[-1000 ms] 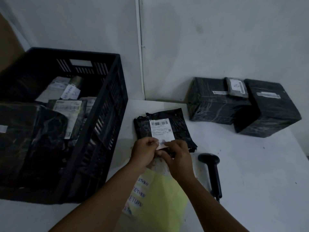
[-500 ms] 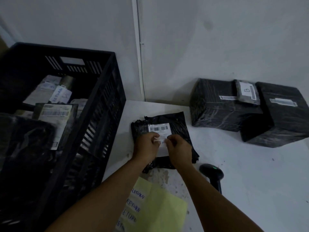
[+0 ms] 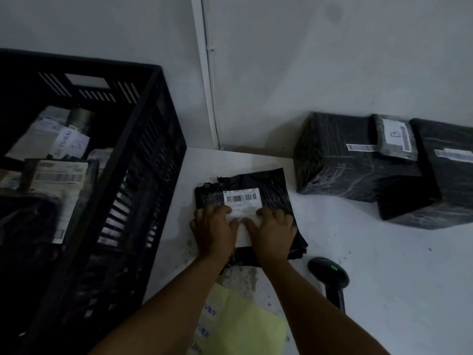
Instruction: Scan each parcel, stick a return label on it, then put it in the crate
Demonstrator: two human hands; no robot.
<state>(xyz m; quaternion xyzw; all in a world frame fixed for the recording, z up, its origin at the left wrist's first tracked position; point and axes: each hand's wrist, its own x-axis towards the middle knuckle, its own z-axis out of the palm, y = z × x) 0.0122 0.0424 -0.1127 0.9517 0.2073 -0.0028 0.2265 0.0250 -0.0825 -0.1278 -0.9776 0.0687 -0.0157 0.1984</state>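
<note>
A flat black parcel (image 3: 271,185) lies on the white table (image 3: 384,265), with a white barcode label (image 3: 242,197) on its top. My left hand (image 3: 213,230) and my right hand (image 3: 272,231) lie side by side on the parcel, fingers pressing down flat on the lower part of the white label. A black slatted crate (image 3: 143,175) stands to the left and holds several labelled parcels. A black handheld scanner (image 3: 330,278) lies on the table just right of my right forearm.
A yellow backing sheet (image 3: 243,329) with handwritten return stickers lies near the table's front, under my arms. Two large black wrapped boxes (image 3: 337,160) with a small grey packet (image 3: 394,135) on top sit against the wall at the back right.
Both hands have gone from pinching a small sticker above the parcel to pressing flat on its label. The view has moved closer to the parcel.
</note>
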